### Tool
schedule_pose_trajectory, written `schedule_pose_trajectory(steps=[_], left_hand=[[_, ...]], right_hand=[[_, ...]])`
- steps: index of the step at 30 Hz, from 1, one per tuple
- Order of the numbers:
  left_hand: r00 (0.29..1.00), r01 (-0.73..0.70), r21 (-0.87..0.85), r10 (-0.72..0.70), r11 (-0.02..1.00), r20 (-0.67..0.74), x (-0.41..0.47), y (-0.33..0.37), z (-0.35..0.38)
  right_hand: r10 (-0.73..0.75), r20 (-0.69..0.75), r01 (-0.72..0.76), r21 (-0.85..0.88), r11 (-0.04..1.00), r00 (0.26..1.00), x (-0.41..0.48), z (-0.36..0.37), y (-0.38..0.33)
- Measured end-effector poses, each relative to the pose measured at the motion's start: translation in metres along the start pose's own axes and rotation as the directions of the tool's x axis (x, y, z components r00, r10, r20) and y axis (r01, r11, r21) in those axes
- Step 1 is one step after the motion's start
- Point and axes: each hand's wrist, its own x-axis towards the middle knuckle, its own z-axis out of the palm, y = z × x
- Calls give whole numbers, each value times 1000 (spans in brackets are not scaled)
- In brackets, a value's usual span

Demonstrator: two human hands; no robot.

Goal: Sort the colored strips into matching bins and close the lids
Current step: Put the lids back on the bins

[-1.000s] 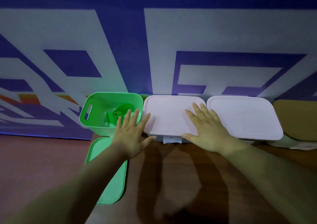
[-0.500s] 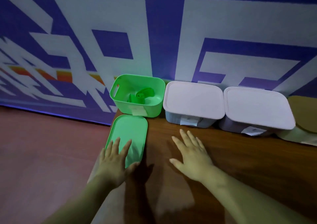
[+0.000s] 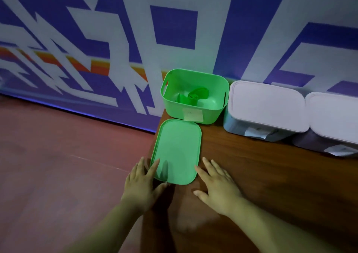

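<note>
**Both hands at the green lid, bin wide open**

Closest to me are the person's two bare forearms reaching out over the dark brown wooden table (image 3: 261, 175). The left hand (image 3: 141, 183) sits at the near-left corner of the flat green plastic lid (image 3: 177, 151), fingers spread, with a fingertip or two lying on the lid's edge and the thumb tucked by its near edge. The right hand (image 3: 217, 183) is flat on the wood just beside the lid's near-right corner, fingers splayed too, index tip right at the rim. Neither hand has closed around anything, and the lid lies flat on the table, its left side right at the table edge.

Just past the lid is the open green plastic bin (image 3: 193, 97) with cut-out handles and a pale sticker on its front. Inside it you can see a curled green strip (image 3: 193, 96) on the bottom.

To the right of that, touching side by side, are two pale bins with white lids on: the nearer-to-green one (image 3: 265, 105) and another (image 3: 337, 117) cut off by the frame. Both have paper tags on the front.

Behind everything is a blue and white patterned wall (image 3: 174, 25) with an orange stripe, and reddish floor (image 3: 58, 165) to the left.
</note>
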Motion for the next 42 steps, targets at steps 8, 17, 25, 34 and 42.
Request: schedule_pose_trajectory(steps=[8, 17, 25, 34, 42], left_hand=[[983, -184, -39, 183, 982, -10, 21, -26, 11], [952, -302, -460, 240, 835, -190, 16, -26, -10], [859, -453, -481, 223, 751, -461, 12, 13, -73], [857, -464, -543, 200, 700, -474, 22, 54, -126], [888, -415, -462, 238, 784, -394, 31, 46, -138]], right_hand=[[41, -68, -36, 67, 997, 997, 33, 30, -29], [-17, -353, 6, -35, 999, 935, 14, 14, -42], [-201, -607, 165, -116, 979, 769, -2, -56, -42], [-199, -679, 165, -115, 980, 707, -14, -114, -60], [276, -633, 183, 561, 807, 723, -18, -148, -63]])
